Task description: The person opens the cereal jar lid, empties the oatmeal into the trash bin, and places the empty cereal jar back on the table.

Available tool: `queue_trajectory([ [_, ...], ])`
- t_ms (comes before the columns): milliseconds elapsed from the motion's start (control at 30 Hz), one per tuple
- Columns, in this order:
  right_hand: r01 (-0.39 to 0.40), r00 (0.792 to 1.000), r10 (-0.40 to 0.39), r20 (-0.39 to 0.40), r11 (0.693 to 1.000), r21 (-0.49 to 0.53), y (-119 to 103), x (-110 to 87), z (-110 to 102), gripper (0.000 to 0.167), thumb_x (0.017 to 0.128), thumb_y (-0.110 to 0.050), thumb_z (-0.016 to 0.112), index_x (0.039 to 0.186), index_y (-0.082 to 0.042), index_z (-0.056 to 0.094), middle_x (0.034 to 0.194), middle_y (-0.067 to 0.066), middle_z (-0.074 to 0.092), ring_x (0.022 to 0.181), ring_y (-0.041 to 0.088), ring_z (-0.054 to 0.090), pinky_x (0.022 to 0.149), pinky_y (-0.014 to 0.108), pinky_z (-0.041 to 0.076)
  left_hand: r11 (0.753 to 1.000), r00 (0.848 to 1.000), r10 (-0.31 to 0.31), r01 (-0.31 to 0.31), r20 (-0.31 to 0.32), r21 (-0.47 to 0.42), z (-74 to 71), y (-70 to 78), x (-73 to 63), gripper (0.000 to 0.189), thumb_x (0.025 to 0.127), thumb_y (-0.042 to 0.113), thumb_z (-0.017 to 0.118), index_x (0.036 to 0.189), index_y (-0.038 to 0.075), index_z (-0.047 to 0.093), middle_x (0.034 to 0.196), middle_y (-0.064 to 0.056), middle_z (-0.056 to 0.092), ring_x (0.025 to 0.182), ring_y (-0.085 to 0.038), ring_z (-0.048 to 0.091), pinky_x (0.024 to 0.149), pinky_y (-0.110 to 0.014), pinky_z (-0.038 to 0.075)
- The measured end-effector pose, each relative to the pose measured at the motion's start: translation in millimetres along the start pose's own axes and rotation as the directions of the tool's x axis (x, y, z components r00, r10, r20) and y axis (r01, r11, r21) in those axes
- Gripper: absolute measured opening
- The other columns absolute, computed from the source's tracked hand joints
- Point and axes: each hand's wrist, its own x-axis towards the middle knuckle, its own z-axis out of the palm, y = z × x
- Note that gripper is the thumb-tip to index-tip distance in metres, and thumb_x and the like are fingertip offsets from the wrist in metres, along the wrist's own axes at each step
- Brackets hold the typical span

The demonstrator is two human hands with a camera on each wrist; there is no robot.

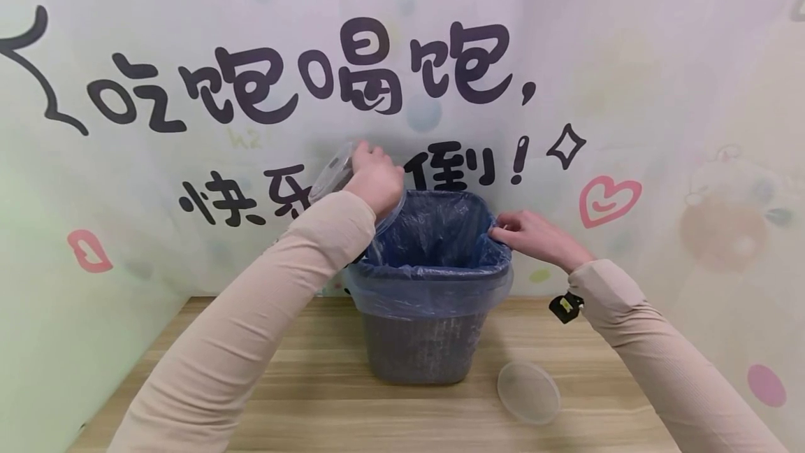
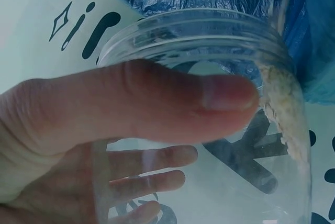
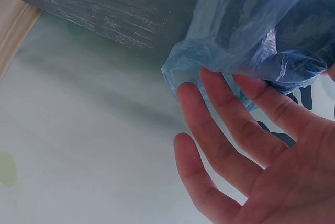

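My left hand (image 1: 377, 184) grips a clear plastic jar (image 1: 330, 175), tilted with its mouth toward the bin. The left wrist view shows the thumb across the near side and fingers behind the clear wall. Pale crumbly stuff (image 2: 283, 103) lies along one inner side of the jar, and a thin pale streak runs from the mouth. A grey trash bin (image 1: 424, 351) stands upright, lined with a blue plastic bag (image 1: 434, 292) folded over its rim. At the bin's right rim, my right hand (image 1: 534, 235) pinches the bag edge, its other fingers loosely bent below the fold.
On the wooden table (image 1: 302, 383), a round translucent lid (image 1: 528, 392) lies to the right of the bin's base. Close behind stands a pale printed wall (image 1: 679, 75) with black characters. A black strap device (image 1: 566, 306) hangs at the right wrist.
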Motion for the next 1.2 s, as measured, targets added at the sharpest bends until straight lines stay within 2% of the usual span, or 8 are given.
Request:
queue_trajectory([
  [300,-0.004,1.000,0.004,0.007,1.000,-0.010,-0.7,0.1,-0.7,0.023,0.097,-0.026,0.051,0.085,-0.008,0.059,0.076,0.002,0.058,0.070,0.019,0.052,0.064,0.034,0.042,1.000,1.000,-0.007,0.007,-0.001,0.011,-0.6,2.4,0.3,0.064,0.084,0.027,0.070,0.142,0.017,0.044,0.138,-0.008,0.045,0.123,-0.028,0.037,0.105,-0.044,0.021],
  [500,-0.003,1.000,0.003,0.016,1.000,-0.016,-0.1,0.2,-1.0,0.024,0.097,-0.026,0.050,0.089,-0.007,0.063,0.083,0.004,0.063,0.074,0.019,0.055,0.069,0.036,0.045,1.000,1.000,-0.018,0.018,0.004,0.003,-0.9,6.3,3.0,0.068,0.083,0.027,0.072,0.144,0.018,0.042,0.143,-0.008,0.042,0.129,-0.028,0.033,0.108,-0.044,0.017],
  [600,-0.005,1.000,0.005,0.019,1.000,-0.012,-0.3,-0.1,-1.1,0.025,0.097,-0.027,0.050,0.092,-0.007,0.064,0.087,0.004,0.064,0.077,0.022,0.057,0.070,0.036,0.046,1.000,1.000,-0.028,0.028,0.009,0.008,-0.8,7.7,4.0,0.067,0.084,0.027,0.070,0.144,0.019,0.042,0.144,-0.008,0.041,0.130,-0.028,0.032,0.108,-0.044,0.017],
  [900,-0.009,1.000,0.009,0.020,1.000,-0.009,-1.8,-1.4,-1.1,0.025,0.097,-0.028,0.050,0.086,-0.008,0.060,0.079,0.003,0.059,0.071,0.019,0.053,0.066,0.034,0.043,0.999,0.999,-0.042,0.042,0.016,0.035,-1.8,13.7,3.4,0.053,0.094,0.027,0.059,0.145,0.021,0.043,0.142,-0.007,0.043,0.124,-0.026,0.036,0.105,-0.042,0.020],
  [1067,-0.003,1.000,0.003,0.018,1.000,-0.009,-1.9,-1.1,-1.3,0.026,0.097,-0.028,0.050,0.092,-0.006,0.063,0.086,0.004,0.064,0.076,0.020,0.056,0.071,0.037,0.046,1.000,1.000,-0.023,0.023,-0.003,0.007,-1.1,8.6,1.6,0.051,0.092,0.026,0.058,0.141,0.020,0.047,0.138,-0.007,0.047,0.121,-0.026,0.037,0.102,-0.042,0.022],
  [1200,0.002,1.000,-0.002,0.011,1.000,-0.008,-1.1,-1.0,-1.0,0.025,0.097,-0.027,0.050,0.092,-0.006,0.064,0.087,0.005,0.065,0.077,0.020,0.057,0.072,0.037,0.047,0.999,0.999,0.018,-0.020,-0.041,-0.038,1.8,-2.2,-1.0,0.055,0.084,0.021,0.068,0.136,0.015,0.050,0.130,-0.008,0.051,0.115,-0.028,0.041,0.100,-0.043,0.026],
])
